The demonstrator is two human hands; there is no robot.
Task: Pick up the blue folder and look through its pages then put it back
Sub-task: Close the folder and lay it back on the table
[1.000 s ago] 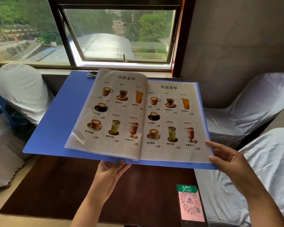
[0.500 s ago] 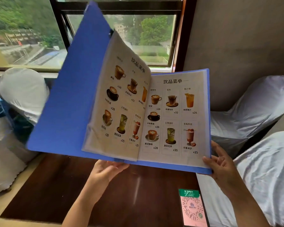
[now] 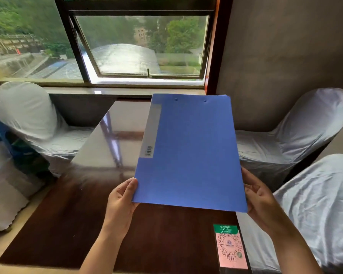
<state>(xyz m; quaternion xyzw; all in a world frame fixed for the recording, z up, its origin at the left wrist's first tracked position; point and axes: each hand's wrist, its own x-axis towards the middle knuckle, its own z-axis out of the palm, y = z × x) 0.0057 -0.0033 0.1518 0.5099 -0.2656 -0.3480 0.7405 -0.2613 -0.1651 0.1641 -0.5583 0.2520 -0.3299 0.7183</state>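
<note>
Nearest us, a QR card (image 3: 230,247) lies at the right edge of the dark surface (image 3: 71,224). Above it, our left hand (image 3: 121,200) grips the near-left corner of the folder (image 3: 188,153); our right hand (image 3: 260,200) grips the near-right edge. Both grips are clenched on it. The folder is closed, blue, held tilted above the surface. Beyond: covered chairs (image 3: 297,133) either side, then the window (image 3: 141,46).

Matt plastic folder (image 3: 190,151), glossy wooden table (image 3: 87,214) (mirror-like), satiny cloth chair covers (image 3: 297,135).
</note>
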